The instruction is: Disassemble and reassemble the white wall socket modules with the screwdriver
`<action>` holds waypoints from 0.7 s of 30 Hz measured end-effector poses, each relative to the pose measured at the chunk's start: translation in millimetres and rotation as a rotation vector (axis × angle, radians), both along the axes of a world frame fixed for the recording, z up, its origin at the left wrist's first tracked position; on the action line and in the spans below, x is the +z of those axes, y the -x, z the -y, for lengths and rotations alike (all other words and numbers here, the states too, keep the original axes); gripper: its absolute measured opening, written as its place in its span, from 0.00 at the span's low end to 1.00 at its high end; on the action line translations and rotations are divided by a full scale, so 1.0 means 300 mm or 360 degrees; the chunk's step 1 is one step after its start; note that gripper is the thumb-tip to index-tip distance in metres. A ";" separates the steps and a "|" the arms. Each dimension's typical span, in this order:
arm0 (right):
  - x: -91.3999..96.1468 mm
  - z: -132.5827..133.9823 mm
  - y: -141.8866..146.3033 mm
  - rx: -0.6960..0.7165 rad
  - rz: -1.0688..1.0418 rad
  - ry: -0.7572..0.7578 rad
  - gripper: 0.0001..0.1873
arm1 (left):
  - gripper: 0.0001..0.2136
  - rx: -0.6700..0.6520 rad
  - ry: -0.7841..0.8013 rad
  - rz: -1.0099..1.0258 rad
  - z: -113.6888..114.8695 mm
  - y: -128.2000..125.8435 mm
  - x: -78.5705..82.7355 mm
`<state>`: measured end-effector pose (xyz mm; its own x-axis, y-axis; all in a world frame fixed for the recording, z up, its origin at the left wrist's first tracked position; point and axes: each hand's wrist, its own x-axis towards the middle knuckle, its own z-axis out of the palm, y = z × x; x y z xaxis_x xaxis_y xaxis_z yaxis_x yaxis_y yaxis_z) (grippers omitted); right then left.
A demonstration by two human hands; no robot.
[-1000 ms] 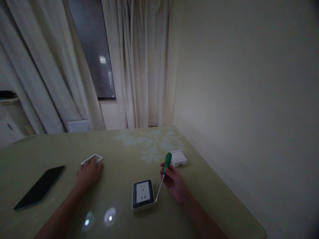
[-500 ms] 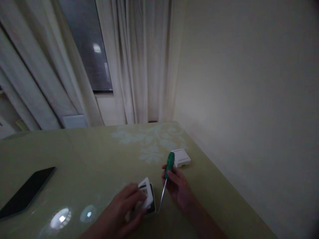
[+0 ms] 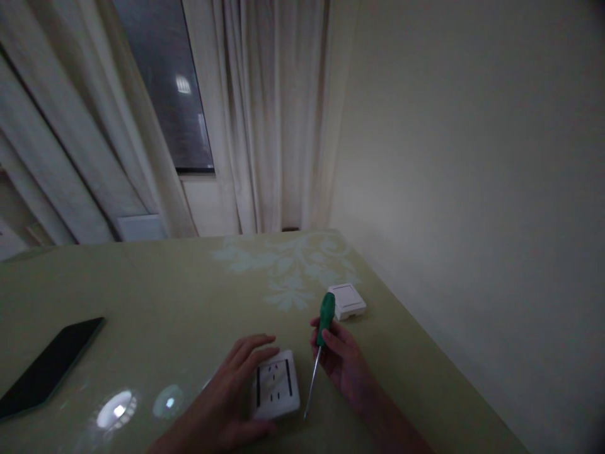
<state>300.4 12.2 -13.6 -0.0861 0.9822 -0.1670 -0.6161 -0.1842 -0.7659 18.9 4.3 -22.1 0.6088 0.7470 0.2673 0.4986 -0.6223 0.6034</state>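
Note:
A white wall socket [image 3: 282,397] with dark slots and two dark side strips lies face up on the table. Around its left side is my left hand [image 3: 229,394], fingers stretched out near the top edge and thumb near the lower edge; firm contact cannot be made out. My right hand [image 3: 347,362] is closed round the green handle of a screwdriver [image 3: 327,315]. Its metal shaft slants down, the tip close to the socket's right side. Just beyond the right hand sits a white switch-like box [image 3: 348,299], partly behind the handle.
A dark flat tablet-like object [image 3: 54,366] lies at the left of the table [image 3: 179,296]. The table's right edge runs along a bare wall [image 3: 463,189]. Curtains [image 3: 265,126] and a dark window [image 3: 165,82] stand behind the far edge.
The white socket cover, tilted in my left hand before, now lies flat over the dark base. My left fingers have spread apart. The right hand and screwdriver have shifted slightly right.

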 end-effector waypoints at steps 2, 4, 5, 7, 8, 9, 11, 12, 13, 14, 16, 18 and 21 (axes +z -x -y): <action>0.001 0.000 0.001 0.0006 0.0026 0.0001 0.27 | 0.45 0.0024 0.0062 0.0012 0.001 0.011 -0.009; 0.003 0.002 0.002 0.0016 0.0059 0.0002 0.26 | 0.44 0.0028 0.0122 0.0057 0.005 0.015 -0.017; 0.003 0.003 0.003 0.0023 0.0079 0.0004 0.26 | 0.42 0.0027 0.0136 0.0075 0.008 0.014 -0.022; 0.002 0.005 0.006 0.0042 0.0117 0.0014 0.25 | 0.41 0.0028 0.0117 0.0085 0.012 0.009 -0.034; 0.000 0.005 0.008 0.0052 0.0134 0.0021 0.25 | 0.40 0.0037 0.0092 0.0084 0.014 0.006 -0.039; -0.001 0.005 0.010 0.0062 0.0149 0.0028 0.26 | 0.40 0.0052 0.0061 0.0084 0.015 0.004 -0.043; -0.004 0.004 0.014 0.0084 0.0174 0.0045 0.26 | 0.39 0.0074 0.0001 0.0074 0.017 0.001 -0.048; -0.005 0.004 0.017 0.0094 0.0185 0.0054 0.26 | 0.39 0.0076 -0.0025 0.0062 0.019 0.000 -0.047; -0.006 0.004 0.020 0.0102 0.0194 0.0064 0.27 | 0.39 0.0076 -0.0046 0.0049 0.020 0.000 -0.045; -0.006 0.005 0.022 0.0110 0.0202 0.0073 0.27 | 0.40 0.0068 -0.0058 0.0037 0.023 0.000 -0.042; -0.005 0.008 0.027 0.0129 0.0221 0.0092 0.28 | 0.39 0.0063 -0.0068 0.0047 0.029 -0.001 -0.036; -0.004 0.012 0.028 0.0156 0.0245 0.0111 0.27 | 0.38 0.0091 -0.0087 0.0104 0.036 -0.004 -0.032; -0.004 0.019 0.025 0.0230 0.0281 0.0145 0.27 | 0.36 0.0214 -0.0150 0.0215 0.045 -0.013 -0.038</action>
<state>292.8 6.6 -14.8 -0.1859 0.9421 -0.2790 -0.4363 -0.3336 -0.8357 22.9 -9.1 -33.5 0.4594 0.7869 0.4120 0.4995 -0.6124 0.6127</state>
